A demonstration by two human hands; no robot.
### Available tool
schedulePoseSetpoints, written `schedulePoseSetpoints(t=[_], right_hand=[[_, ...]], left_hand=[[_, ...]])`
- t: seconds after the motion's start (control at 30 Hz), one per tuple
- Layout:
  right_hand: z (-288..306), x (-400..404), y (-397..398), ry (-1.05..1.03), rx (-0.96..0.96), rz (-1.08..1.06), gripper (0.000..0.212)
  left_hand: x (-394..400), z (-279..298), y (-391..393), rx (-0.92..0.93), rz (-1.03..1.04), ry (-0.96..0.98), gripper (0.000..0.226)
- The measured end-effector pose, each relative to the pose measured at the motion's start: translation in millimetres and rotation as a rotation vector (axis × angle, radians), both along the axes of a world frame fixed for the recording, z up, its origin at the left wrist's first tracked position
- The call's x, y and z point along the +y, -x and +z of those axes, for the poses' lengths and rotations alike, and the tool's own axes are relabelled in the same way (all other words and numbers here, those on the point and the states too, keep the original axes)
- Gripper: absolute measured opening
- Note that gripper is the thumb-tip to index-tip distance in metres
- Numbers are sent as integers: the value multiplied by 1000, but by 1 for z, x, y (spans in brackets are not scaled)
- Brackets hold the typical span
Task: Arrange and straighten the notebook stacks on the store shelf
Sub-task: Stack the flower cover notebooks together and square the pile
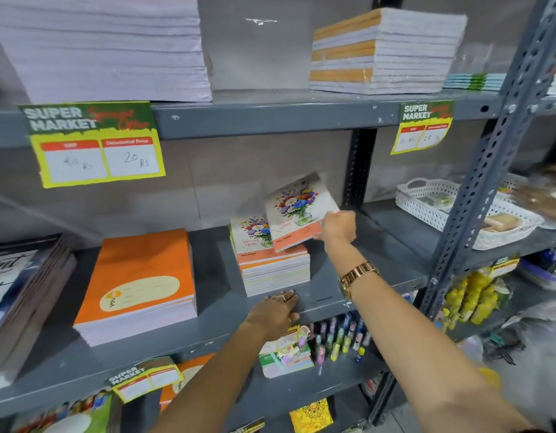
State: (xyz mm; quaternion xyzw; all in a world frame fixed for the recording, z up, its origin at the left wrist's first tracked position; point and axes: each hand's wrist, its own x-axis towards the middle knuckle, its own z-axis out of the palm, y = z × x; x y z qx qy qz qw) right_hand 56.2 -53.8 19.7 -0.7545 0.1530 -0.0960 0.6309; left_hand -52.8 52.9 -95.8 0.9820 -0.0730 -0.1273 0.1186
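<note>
On the middle shelf, right of centre, the right hand (336,228) has its fingers closed on the near right corner of a flower-cover notebook (297,210), pinching it. That notebook is tilted, far edge raised, its lower edge over the top of the flower notebook stack (270,260); whether it touches the stack cannot be told. A gold watch (357,275) sits on the right wrist. The left hand (275,315) lies palm down on the shelf front edge (326,303), fingers together and flat, fingertips just beside the base of the flower stack. To the left, well apart, stands the orange notebook stack (139,285), squared. Further left, a dark-cover stack (26,295) leans. Far right on the next bay sits a white perforated basket (426,195). Above, a price tag (95,145) hangs from the upper shelf.
</note>
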Motion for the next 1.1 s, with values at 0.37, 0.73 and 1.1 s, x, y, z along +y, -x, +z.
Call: schedulePoseSetpoints(t=[0.37,0.73,1.1], right_hand=[[-44,50,6,-122,229,169,33],[-42,28,-3,487,93,300,38],[-60,8,-14,427,-3,455,28]], left_hand=[[43,0,22,-57,185,36,38],[52,16,14,-794,646,266,20],[42,34,-10,-564,777,603,38]])
